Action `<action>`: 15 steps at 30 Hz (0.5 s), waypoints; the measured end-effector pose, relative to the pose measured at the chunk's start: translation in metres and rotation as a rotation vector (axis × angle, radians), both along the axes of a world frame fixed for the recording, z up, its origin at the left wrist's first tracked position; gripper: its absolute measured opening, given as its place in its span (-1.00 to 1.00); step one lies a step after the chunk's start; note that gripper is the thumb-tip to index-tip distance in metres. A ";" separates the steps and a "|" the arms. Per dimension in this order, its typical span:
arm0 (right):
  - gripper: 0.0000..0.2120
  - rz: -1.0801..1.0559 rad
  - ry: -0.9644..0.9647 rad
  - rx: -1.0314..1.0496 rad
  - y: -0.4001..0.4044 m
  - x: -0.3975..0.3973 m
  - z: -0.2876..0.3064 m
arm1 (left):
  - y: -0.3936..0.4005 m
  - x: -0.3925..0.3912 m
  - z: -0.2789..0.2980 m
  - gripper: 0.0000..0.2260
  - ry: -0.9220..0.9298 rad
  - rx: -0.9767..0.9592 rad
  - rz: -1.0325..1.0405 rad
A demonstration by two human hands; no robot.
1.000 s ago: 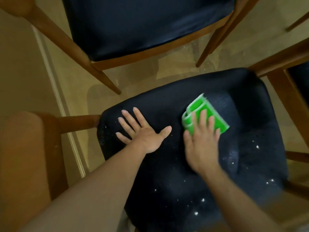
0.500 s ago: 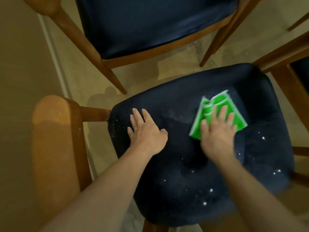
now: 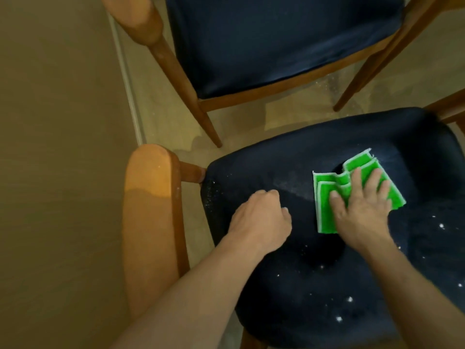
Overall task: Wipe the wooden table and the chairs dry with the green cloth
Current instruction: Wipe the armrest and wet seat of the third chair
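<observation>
Green cloth [image 3: 327, 210] flat, long axis upper-right; R hand [image 3: 362, 210] atop.

No writing, label, brand, number or sign can be read anywhere — not on the green cloth [image 3: 327, 197] under the right hand [image 3: 362, 210], nor on the dark chair seat [image 3: 314, 285] beneath both hands, nor on the second chair [image 3: 276, 46] beyond the fingertips.
</observation>
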State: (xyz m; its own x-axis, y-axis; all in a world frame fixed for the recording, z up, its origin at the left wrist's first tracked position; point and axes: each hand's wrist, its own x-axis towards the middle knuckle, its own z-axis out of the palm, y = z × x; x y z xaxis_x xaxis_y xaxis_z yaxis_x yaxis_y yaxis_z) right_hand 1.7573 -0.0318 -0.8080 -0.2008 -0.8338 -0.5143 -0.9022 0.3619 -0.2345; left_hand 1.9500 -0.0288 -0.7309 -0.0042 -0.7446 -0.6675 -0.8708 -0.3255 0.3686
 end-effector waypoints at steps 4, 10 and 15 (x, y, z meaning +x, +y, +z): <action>-0.31 0.127 0.062 0.039 0.019 0.035 0.000 | -0.001 0.006 0.009 -0.76 -0.077 -0.060 0.009; -0.32 0.616 0.009 0.021 0.073 0.043 -0.011 | 0.009 0.003 0.038 -0.63 -0.095 -0.189 0.050; -0.30 0.532 0.062 -0.056 0.041 0.020 -0.019 | 0.028 0.016 0.084 -0.78 -0.152 -0.324 0.027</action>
